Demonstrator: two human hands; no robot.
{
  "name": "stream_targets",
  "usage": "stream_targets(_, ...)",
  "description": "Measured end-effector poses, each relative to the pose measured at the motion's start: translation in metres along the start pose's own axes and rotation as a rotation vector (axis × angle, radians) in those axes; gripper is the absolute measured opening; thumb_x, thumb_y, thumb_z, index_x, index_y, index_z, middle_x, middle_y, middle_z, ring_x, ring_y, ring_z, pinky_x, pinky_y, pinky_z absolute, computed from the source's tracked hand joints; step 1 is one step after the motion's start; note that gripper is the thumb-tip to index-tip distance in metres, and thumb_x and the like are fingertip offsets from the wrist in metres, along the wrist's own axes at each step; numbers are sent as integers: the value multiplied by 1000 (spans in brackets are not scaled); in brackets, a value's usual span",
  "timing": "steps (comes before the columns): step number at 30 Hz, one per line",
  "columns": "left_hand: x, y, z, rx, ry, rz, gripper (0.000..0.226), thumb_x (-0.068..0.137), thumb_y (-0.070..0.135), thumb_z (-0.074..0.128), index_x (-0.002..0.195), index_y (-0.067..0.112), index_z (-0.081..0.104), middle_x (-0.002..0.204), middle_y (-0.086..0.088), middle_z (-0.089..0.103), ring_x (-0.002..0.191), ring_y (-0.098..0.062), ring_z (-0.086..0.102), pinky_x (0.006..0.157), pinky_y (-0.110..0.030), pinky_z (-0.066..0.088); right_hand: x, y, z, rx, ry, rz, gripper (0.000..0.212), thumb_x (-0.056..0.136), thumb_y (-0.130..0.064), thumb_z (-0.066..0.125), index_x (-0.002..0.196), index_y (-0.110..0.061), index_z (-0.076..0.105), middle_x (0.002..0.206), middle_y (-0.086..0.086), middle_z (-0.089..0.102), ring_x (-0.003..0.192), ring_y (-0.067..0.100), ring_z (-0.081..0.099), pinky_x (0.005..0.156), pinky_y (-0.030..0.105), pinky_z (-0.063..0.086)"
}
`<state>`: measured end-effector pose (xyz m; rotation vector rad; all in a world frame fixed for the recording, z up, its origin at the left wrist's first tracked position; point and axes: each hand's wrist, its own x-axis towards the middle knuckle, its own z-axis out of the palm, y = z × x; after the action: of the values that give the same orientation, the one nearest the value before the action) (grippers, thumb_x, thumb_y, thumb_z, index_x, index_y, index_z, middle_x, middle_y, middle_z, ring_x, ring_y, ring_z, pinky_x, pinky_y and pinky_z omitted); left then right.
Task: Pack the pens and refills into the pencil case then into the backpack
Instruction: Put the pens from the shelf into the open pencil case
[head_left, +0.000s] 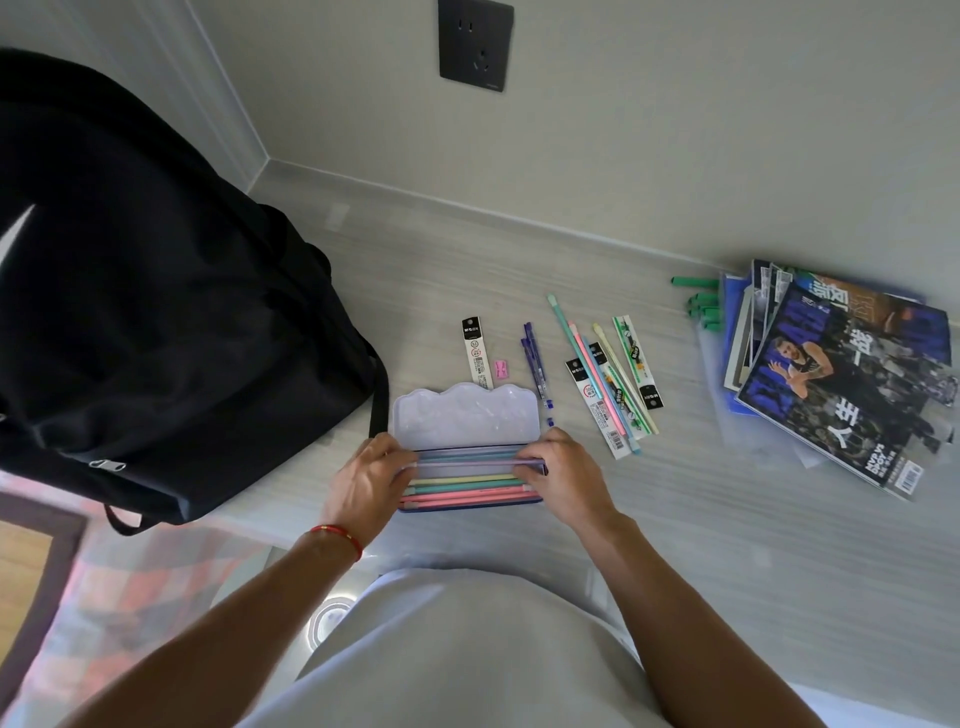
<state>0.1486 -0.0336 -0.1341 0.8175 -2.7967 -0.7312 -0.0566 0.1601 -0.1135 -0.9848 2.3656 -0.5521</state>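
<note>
An open pencil case lies in front of me, its pale lid laid back with its inside up. Several pastel pens lie in its tray. My left hand grips the case's left end and my right hand grips the right end, fingers on a clear inner tray. On the table beyond lie a refill pack, blue pens, a small pink eraser, and a bunch of pastel pens and refill packs. A black backpack stands at the left.
A stack of magazines and folders lies at the right, with green markers beside it. A wall with a dark socket runs behind the table. A patterned rug covers the floor at lower left.
</note>
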Motion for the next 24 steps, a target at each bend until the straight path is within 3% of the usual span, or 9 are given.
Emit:
stream_targets(3, 3, -1, 1, 34, -1, 6, 6, 88, 16, 68, 88, 16, 74, 88, -2, 58, 78, -22, 58, 62, -33, 55, 0, -3, 0, -40, 19, -20, 23, 90, -32, 73, 111, -23, 76, 107, -1, 64, 89, 17, 66, 72, 29, 52)
stream_targets(6, 3, -2, 5, 105, 5, -4, 26, 89, 29, 50, 82, 18, 72, 88, -1, 54, 80, -21, 56, 57, -31, 52, 1, -6, 5, -101, 14, -43, 22, 92, -32, 70, 111, -22, 76, 112, 1, 63, 95, 22, 67, 77, 36, 57)
stream_targets(10, -2, -3, 9, 194, -51, 2, 17, 93, 22, 54, 87, 14, 69, 96, -6, 50, 82, -25, 55, 58, -37, 54, 0, -3, 10, -186, 3, -49, 26, 93, -40, 66, 107, -19, 73, 107, -1, 56, 90, 20, 66, 71, 32, 53)
stream_targets(15, 0, -3, 8, 236, -78, 6, 35, 91, 33, 38, 90, 15, 68, 99, -8, 51, 84, -27, 55, 61, -37, 53, -2, -2, 10, -187, 33, -58, 27, 94, -38, 66, 109, -17, 72, 108, -1, 58, 91, 19, 66, 73, 32, 54)
stream_targets(20, -2, -3, 9, 167, -50, -44, 14, 93, 20, 59, 88, 13, 70, 97, -6, 55, 84, -26, 56, 62, -41, 57, -5, -5, 15, -199, 126, -55, 17, 95, -30, 66, 105, -17, 68, 106, -1, 59, 88, 20, 68, 71, 32, 56)
stream_targets(24, -6, -3, 11, 151, -24, -59, 23, 95, 24, 50, 87, 14, 69, 98, -6, 57, 82, -27, 58, 65, -39, 58, -9, -6, 19, -205, 178, -43, 13, 91, -19, 70, 104, -17, 69, 106, 1, 59, 85, 22, 68, 68, 36, 57)
